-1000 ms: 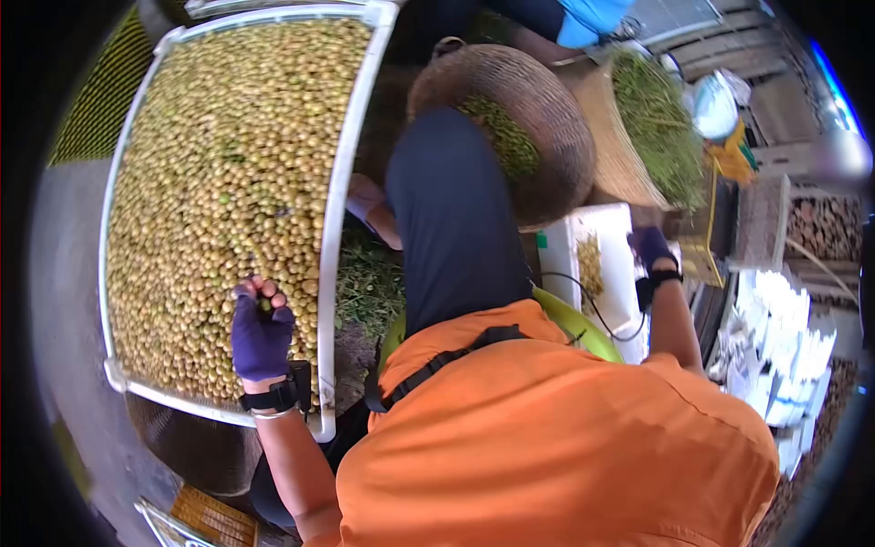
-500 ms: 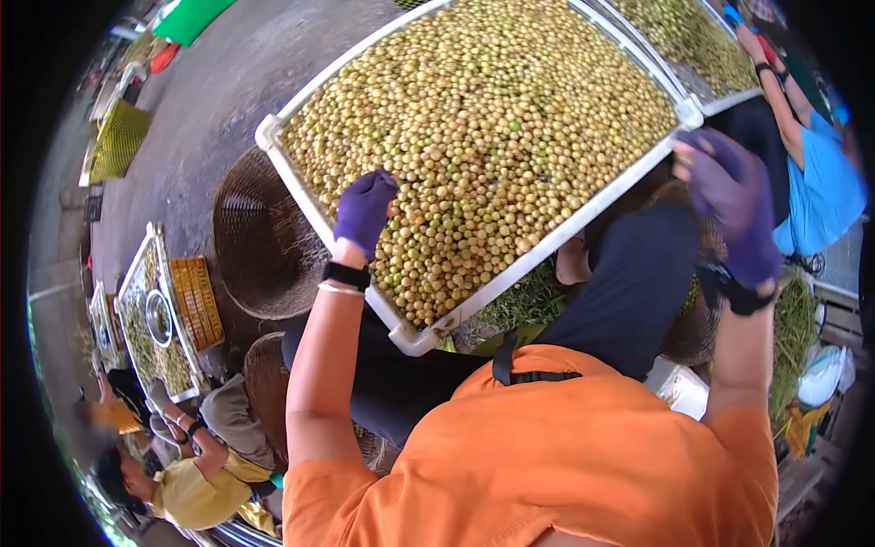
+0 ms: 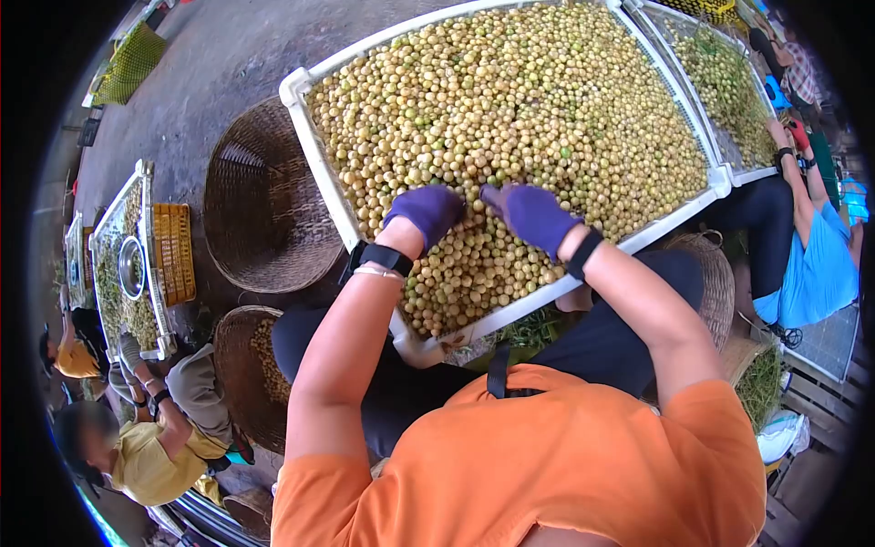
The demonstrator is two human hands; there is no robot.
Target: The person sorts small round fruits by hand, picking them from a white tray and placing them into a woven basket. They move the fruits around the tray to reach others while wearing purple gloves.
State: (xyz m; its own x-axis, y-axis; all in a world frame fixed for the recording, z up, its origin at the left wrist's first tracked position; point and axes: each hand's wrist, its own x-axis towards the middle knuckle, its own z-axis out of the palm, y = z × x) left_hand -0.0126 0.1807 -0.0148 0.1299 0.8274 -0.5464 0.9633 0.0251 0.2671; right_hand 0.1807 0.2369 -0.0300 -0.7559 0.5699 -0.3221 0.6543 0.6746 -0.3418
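A wide white-framed tray [image 3: 321, 173] lies before me, heaped with small round yellow-green fruits [image 3: 510, 100]. Both my hands wear purple gloves and work in the near part of the heap, a short gap apart. My left hand [image 3: 425, 215] is curled down onto the fruits, its fingertips hidden. My right hand [image 3: 536, 219] reaches in from the other side, fingers bunched and pointing left at the fruits. Whatever either hand pinches is too small or covered to make out. Between the hands, a darker hollow shows in the fruit layer.
An empty woven basket [image 3: 264, 210] stands left of the tray, another basket [image 3: 239, 365] holding fruits below it. A second fruit tray [image 3: 720, 91] adjoins at right, where a person in blue [image 3: 811, 264] works. People sit by a tray [image 3: 164, 301] at far left.
My right hand has come from the tray's right corner down into the fruits beside my left hand. My left hand has shifted slightly right. The whole view has shifted a little.
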